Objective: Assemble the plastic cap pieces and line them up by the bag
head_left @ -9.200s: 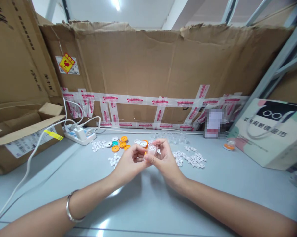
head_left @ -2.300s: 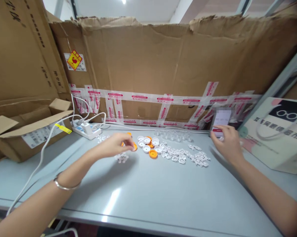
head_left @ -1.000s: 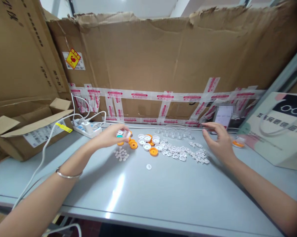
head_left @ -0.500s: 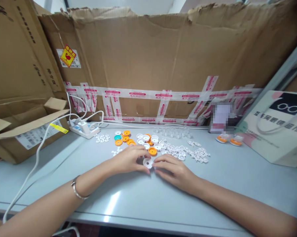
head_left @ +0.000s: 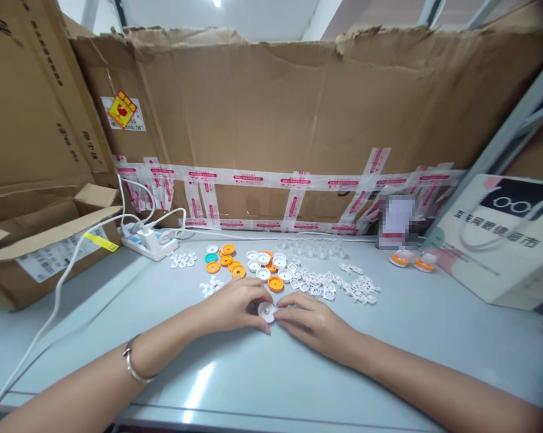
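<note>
So the action's dead center: a white disc low over the desk, caught between both hands. Clock positions are from that disc, 12 being straight away from the person.

Left hand comes in from 8 o'clock, curled around the disc's left side, finger on the far rim and thumb on the near one, so basically pinching it. Right hand comes from 4, fingers held close together with the tips at the disc's right edge. Can't tell if that hand is pinching anything, the thumb's hidden. There's a bangle on the left wrist.

Parts are all over past the hands. At 12, white cups bunched up with orange ones. Toward 11, orange rings with 1 teal disc beside them. At 10, a heap of white bits, more white pieces farther out, then a power strip. Clear parts at 1, and a spread of lacy bits around 2. Farther out at 2 there's 2 orange-bottomed units just left of a paper bag.
</note>
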`<state>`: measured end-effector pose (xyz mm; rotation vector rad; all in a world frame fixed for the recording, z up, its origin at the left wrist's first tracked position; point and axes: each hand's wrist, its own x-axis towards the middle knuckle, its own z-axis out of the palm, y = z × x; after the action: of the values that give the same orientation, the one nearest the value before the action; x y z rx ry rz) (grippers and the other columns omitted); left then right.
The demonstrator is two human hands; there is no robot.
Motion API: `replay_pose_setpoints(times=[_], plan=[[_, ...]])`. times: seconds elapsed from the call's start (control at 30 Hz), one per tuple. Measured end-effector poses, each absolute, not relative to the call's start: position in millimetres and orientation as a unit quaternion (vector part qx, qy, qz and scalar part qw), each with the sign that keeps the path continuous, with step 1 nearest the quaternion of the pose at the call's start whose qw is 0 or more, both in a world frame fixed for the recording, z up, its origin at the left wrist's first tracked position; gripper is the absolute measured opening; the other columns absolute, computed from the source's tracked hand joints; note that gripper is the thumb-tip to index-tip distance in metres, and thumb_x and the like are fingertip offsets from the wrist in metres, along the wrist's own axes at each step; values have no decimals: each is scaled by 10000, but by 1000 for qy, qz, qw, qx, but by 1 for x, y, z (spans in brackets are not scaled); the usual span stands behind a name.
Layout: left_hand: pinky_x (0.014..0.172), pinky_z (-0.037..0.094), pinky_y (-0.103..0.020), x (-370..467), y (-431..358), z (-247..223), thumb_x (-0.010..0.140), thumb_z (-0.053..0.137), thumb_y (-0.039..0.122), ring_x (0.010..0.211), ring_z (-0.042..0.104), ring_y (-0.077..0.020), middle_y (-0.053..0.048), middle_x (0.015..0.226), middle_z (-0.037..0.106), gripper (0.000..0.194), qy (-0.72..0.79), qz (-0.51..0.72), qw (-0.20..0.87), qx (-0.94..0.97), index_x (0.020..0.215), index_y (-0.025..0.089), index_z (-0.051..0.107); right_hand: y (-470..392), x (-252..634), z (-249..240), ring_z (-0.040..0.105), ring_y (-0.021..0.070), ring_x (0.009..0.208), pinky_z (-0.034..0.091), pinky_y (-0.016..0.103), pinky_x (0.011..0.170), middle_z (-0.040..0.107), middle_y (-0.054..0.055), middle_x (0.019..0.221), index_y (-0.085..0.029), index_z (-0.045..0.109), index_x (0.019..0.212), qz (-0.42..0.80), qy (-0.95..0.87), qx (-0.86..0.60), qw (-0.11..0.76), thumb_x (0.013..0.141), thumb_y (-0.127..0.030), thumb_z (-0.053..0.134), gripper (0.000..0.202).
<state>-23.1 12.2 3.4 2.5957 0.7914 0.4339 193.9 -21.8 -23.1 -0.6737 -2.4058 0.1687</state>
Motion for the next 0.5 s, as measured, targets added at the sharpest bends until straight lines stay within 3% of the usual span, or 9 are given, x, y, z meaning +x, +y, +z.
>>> replay_pose_setpoints(times=[0.23,0.37,0.5], plan=[[747,407,-271,-28,12,4,694,650,513,871,543,-189,-50,929,601,451,275,176,201,924,1020,206,599,-22,194,-20,568,155,919,484,288,799,613,66,974,-211,611,1007,94,-904,-270,319,849,-181,511,189],[799,422,-282,-47,15,30,797,563,452,899,551,-176,-49,1001,606,349,311,213,198,905,1058,222,589,-20,190,-16,556,162,950,462,302,831,599,70,992,-203,580,1037,133,-887,-298,325,849,-230,520,199],[777,433,-264,-84,29,56,811,523,455,899,566,-180,-44,1021,630,327,410,228,152,870,1008,215,624,-18,175,-12,554,175,852,467,316,765,558,70,987,-186,532,1051,195,-869,-364,271,733,-358,651,380]])
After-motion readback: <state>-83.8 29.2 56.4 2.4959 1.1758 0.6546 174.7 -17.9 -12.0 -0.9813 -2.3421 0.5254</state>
